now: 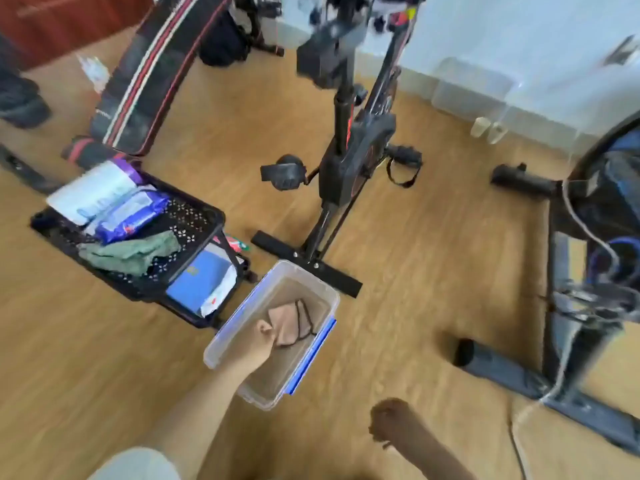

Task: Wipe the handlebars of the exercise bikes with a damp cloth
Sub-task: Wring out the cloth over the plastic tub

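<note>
A clear plastic tub (313,282) with blue clips stands on the wooden floor, low in the middle of the view. A tan cloth (287,322) with a dark edge lies in it. My left hand (259,344) reaches into the tub and pinches one corner of that cloth. My right hand (389,422) hangs in a loose fist over the floor to the right, holding nothing. A black and red exercise bike (349,157) stands beyond the tub; its handlebars are blurred at the top. Part of a second, dark bike (588,237) fills the right side.
A black perforated cart (194,220) left of the tub holds wipe packs, a white roll and a green cloth (131,252); a blue book lies on its lower shelf. A bench with red stripes (149,74) leans behind. A cable (516,441) trails on the floor at right.
</note>
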